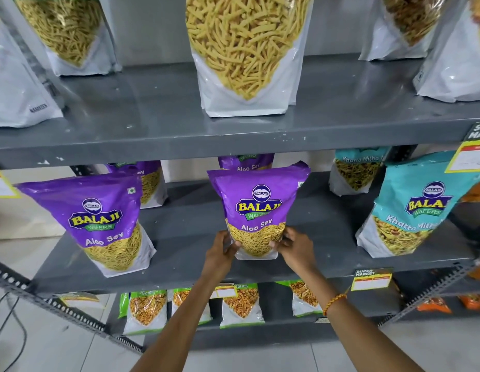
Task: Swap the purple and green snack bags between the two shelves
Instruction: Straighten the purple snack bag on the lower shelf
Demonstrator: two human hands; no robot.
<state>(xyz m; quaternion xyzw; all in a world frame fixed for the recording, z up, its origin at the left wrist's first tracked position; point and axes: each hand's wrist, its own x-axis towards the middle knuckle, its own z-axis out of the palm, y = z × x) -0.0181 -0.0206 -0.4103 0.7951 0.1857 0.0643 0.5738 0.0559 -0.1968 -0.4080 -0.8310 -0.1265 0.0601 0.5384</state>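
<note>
A purple Aloo Sev bag [256,208] stands upright in the middle of the grey middle shelf [185,253]. My left hand [221,251] grips its lower left corner and my right hand [295,247] grips its lower right corner. A second purple bag [99,221] stands at the left of that shelf. Two more purple bags [147,181] are partly hidden at the back. Several green-edged snack bags [146,310] stand on the shelf below, partly behind my forearms.
Teal Khatta Mitha bags [410,208] stand at the right of the middle shelf. Large white pouches of yellow sticks [244,55] fill the top shelf. Yellow price tags [371,279] hang on the shelf edges. Orange packets [434,304] sit at the lower right. Black cables [7,318] lie on the tiled floor.
</note>
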